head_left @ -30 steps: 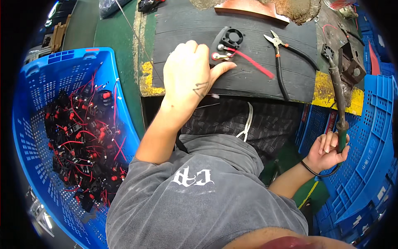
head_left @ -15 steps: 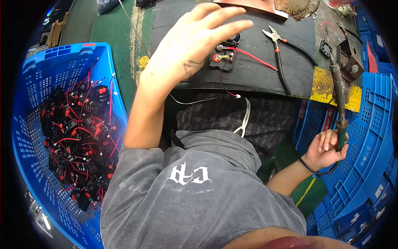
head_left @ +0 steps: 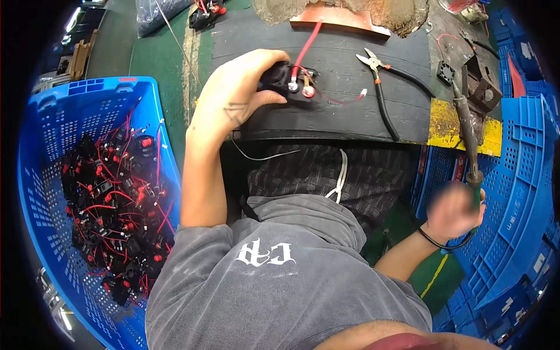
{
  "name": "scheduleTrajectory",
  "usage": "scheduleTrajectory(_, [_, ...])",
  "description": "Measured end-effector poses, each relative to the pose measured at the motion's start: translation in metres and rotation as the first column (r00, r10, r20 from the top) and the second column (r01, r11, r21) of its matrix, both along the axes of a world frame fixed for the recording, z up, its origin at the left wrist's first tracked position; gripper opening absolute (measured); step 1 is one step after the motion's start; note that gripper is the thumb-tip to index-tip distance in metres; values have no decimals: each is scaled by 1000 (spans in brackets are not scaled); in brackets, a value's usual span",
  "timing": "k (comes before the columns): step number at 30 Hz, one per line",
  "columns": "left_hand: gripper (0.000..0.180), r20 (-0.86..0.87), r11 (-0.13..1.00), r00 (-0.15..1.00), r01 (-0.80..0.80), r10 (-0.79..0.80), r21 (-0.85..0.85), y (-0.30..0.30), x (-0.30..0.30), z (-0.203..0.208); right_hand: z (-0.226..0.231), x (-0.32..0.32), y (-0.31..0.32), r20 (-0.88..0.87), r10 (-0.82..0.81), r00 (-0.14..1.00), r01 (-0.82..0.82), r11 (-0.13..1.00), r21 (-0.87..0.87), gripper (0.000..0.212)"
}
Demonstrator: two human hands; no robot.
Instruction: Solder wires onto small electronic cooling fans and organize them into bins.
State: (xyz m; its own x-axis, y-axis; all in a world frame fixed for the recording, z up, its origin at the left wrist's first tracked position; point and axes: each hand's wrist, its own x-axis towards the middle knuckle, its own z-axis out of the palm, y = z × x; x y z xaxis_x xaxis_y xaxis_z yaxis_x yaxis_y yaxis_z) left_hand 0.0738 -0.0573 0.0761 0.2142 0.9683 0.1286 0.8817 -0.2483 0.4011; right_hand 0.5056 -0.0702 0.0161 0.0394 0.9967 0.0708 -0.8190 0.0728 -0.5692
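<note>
My left hand (head_left: 236,96) is closed around one end of a small black fan assembly (head_left: 277,81) over the dark work board. Two screw terminals show on the assembly, one silvery and one with a red base. A thick red wire (head_left: 307,49) runs from it toward the far side, and a thin wire with a white plug (head_left: 363,93) trails to the right. At the right, my right hand (head_left: 454,211), partly blurred, grips the green handle of a soldering iron (head_left: 470,131). The iron's shaft points away from me, its tip beside a rusty metal holder (head_left: 483,87).
Cutting pliers (head_left: 382,79) with black handles lie spread on the board (head_left: 344,114). A copper-coloured block (head_left: 344,22) sits at the far edge. To the left, a blue crate (head_left: 153,93) holds many similar assemblies. Blue crates (head_left: 519,175) stand at the right; a small fan (head_left: 446,71) lies near the holder.
My left hand has come down and closed on the fan assembly. The assembly has turned, so its red wire now points away from me instead of right. My right hand keeps the iron.
</note>
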Motion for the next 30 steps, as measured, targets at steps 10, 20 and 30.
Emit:
scheduleTrajectory(10, [54,-24,926,984,-155,174,343,29,44,-19,2,-5,2,10,35,999,-35,999,5,36])
scheduleTrajectory(20, [58,58,890,957,-285,284,355,51,41,-37,-15,8,-5,-13,-81,997,80,996,-30,38])
scheduleTrajectory(30, [60,240,837,916,-393,321,381,18,65,-14,-17,12,-3,-17,-52,999,52,999,9,41])
